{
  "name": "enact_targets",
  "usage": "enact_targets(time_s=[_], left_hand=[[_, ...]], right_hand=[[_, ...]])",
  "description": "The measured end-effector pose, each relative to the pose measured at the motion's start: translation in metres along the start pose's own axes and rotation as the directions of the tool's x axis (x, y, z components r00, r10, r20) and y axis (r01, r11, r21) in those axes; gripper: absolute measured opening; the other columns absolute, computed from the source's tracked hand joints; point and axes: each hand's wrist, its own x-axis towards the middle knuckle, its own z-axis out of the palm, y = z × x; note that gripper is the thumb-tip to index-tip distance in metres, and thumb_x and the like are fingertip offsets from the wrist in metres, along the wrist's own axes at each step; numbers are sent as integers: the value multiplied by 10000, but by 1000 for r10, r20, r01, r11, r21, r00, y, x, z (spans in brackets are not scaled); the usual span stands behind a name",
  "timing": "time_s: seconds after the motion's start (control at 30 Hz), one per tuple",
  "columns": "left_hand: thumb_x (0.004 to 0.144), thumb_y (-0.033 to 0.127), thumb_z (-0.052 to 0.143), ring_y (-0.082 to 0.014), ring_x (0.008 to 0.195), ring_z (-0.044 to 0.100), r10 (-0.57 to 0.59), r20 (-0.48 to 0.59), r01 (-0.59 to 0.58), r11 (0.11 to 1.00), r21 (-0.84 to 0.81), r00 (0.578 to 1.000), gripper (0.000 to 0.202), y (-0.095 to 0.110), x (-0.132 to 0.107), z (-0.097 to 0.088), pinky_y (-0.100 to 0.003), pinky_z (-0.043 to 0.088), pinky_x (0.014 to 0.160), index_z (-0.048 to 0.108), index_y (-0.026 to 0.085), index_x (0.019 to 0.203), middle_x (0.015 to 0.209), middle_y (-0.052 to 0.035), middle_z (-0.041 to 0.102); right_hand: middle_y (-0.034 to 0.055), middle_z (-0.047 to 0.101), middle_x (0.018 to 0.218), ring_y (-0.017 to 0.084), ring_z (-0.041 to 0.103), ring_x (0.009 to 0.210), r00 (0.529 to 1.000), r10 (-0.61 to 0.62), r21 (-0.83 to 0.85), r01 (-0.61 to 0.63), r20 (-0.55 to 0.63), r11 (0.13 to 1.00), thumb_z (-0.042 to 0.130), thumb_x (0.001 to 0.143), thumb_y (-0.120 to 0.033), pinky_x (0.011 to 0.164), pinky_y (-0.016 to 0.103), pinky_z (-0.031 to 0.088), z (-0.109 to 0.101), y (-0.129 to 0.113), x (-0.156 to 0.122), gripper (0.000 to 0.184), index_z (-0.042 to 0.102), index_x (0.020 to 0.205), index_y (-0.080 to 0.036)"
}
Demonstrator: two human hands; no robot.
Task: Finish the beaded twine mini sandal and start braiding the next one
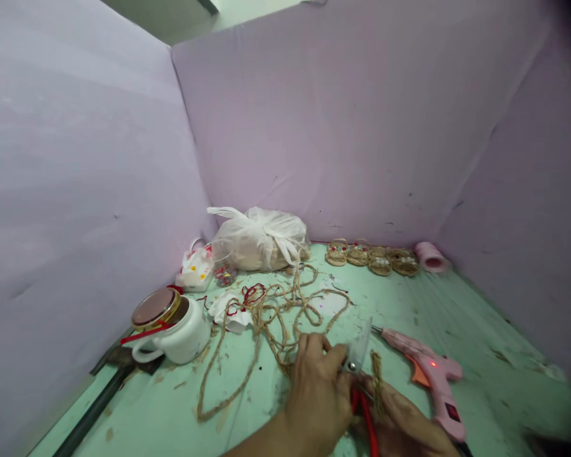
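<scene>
My left hand point(316, 392) is closed, its fingers pinching jute twine point(266, 317) right beside the blades of a pair of red-handled scissors point(359, 368). My right hand point(400, 422) lies low at the bottom edge, wrapped round the red scissor handles, with a short piece of twine point(377, 374) standing up over its fingers. The loose twine spreads in loops over the green table point(480, 355) ahead of my hands.
A pink glue gun point(431, 374) lies right of the scissors. A white mug with a gold lid point(171, 324) stands left. At the back are a tied plastic bag point(259, 238), several woven jute pieces point(371, 257) and a pink roll point(431, 257). Purple boards wall the table.
</scene>
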Motion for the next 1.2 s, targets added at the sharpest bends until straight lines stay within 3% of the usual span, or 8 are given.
enact_targets(time_s=[0.13,0.27,0.37,0.47,0.6,0.83,1.03,1.2], left_hand=[[752,138,440,-244,995,472,-19,140,3,994,114,990,438,10,-12,-14,-394,393,869,480,182,1186,1073,-110,512],[710,258,540,-334,1029,487,-231,409,144,962,234,883,586,20,-18,-20,-476,395,871,424,105,1264,1124,-176,531],[702,259,542,-378,1094,464,-287,452,149,937,317,845,721,19,-20,-14,-516,371,898,303,78,1358,1186,-223,522],[661,188,531,-343,1080,498,-195,416,71,953,296,888,736,7,-24,-6,-460,407,892,314,109,1360,1199,-196,535],[655,102,470,-239,1077,535,-72,237,37,988,150,969,671,-17,-30,2,-313,421,902,364,135,1317,1184,-139,569],[772,312,492,-169,594,618,-164,125,178,978,-113,979,297,-12,-22,-7,-238,476,581,485,188,1042,692,-9,658],[861,325,402,-180,629,642,176,-35,-173,982,74,984,217,-21,-23,-12,-239,460,565,520,199,992,702,-24,663],[866,216,357,-208,805,655,266,-32,-251,938,238,964,316,-30,-32,-4,-276,498,674,441,145,1161,943,-121,667]], right_hand=[[69,710,909,266,596,956,1000,-7,118,6,6,993,738,627,-368,913,409,408,-2,-3,4,229,738,828,-259],[78,706,919,257,585,967,1000,-17,178,14,14,984,702,677,-370,935,417,383,-2,-5,4,263,725,906,-242],[76,695,946,243,579,966,999,-53,180,51,6,982,695,696,-351,933,409,378,2,-4,3,257,715,927,-237],[73,682,960,222,580,934,994,-106,181,105,-7,978,715,680,-340,907,380,391,7,-4,1,266,707,918,-219],[48,664,887,178,581,813,981,-193,193,194,-25,962,712,690,-306,808,325,434,8,-6,2,177,693,824,-193],[-16,575,729,91,501,630,945,-239,197,283,-222,939,769,630,-243,610,219,434,0,-5,5,174,659,742,-167],[-20,536,704,75,468,590,956,-231,163,261,-181,951,767,632,-230,552,201,418,4,-7,2,195,648,763,-149],[-43,544,681,79,495,583,952,-239,177,272,-190,946,770,629,-206,592,229,452,6,-6,0,321,642,924,-209]])
